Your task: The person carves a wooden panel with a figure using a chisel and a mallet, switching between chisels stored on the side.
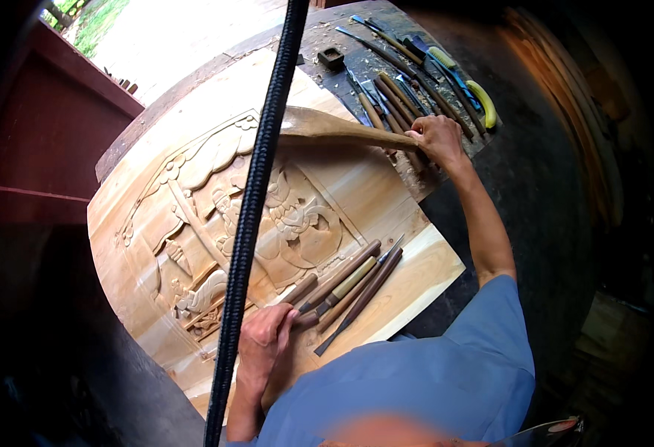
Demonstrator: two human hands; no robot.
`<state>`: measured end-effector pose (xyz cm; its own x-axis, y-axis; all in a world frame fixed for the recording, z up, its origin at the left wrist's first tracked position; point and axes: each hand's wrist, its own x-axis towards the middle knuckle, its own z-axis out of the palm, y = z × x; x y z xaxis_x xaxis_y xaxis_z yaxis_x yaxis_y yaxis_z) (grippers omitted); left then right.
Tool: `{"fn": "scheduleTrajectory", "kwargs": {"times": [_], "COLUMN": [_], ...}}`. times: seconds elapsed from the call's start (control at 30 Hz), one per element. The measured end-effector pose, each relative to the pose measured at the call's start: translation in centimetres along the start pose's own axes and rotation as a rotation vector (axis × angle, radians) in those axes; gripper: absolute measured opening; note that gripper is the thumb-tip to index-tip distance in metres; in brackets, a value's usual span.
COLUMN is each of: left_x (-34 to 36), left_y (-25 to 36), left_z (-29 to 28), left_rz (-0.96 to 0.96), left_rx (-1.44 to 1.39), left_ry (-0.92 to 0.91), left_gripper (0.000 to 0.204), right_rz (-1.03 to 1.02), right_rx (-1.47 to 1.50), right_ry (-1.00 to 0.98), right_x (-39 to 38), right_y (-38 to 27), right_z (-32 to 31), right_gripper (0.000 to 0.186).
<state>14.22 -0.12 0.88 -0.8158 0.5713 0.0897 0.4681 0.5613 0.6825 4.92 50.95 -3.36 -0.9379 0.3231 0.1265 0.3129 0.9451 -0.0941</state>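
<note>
My right hand (439,140) is closed round the narrow end of a long wooden club (334,130), whose broad end reaches left over the carved panel and passes behind a black cord. Below it on the wooden panel (424,261), figures and a scalloped drape stand out in relief. My left hand (264,335) rests curled at the panel's near edge, against the ends of several wooden-handled carving chisels (342,287). Whatever its fingers hold is hidden. Beside that group, a slim dark chisel (360,302) lies with its flat blade toward me.
More chisels and gouges (398,100) lie on the dark worktable at the back right, among wood shavings. A yellow curved object (482,103), a brush (440,57) and a small dark block (331,58) are there too. The black braided cord (256,186) crosses the view. A red wooden panel (51,119) stands left.
</note>
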Motion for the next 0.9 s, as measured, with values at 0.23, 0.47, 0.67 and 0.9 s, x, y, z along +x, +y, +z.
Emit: {"fn": "scheduleTrajectory", "kwargs": {"times": [0.23,0.47,0.67,0.9], "left_x": [-0.1,0.0,1.0,0.8], "left_y": [-0.7,-1.5,-1.5,-2.2], "left_z": [-0.3,-0.7,-0.6,-1.3], "left_rz": [0.058,0.202,0.371,0.358], "left_rx": [0.069,0.248,0.433,0.459], "left_ry": [0.023,0.297,0.5,0.277], "left_gripper": [0.01,0.033,0.041,0.032], "right_rz": [-0.048,0.018,-0.667,-0.641], "right_rx": [0.067,0.628,0.725,0.876], "right_ry": [-0.045,-0.002,-0.519,-0.95], "right_x": [1.5,-5.1,-11.6,-12.3], "right_y": [0.9,-7.0,-18.3,-19.7], "right_z": [-0.1,-9.2,-11.4,-11.0], "right_gripper": [0.033,0.017,0.013,0.017]}}
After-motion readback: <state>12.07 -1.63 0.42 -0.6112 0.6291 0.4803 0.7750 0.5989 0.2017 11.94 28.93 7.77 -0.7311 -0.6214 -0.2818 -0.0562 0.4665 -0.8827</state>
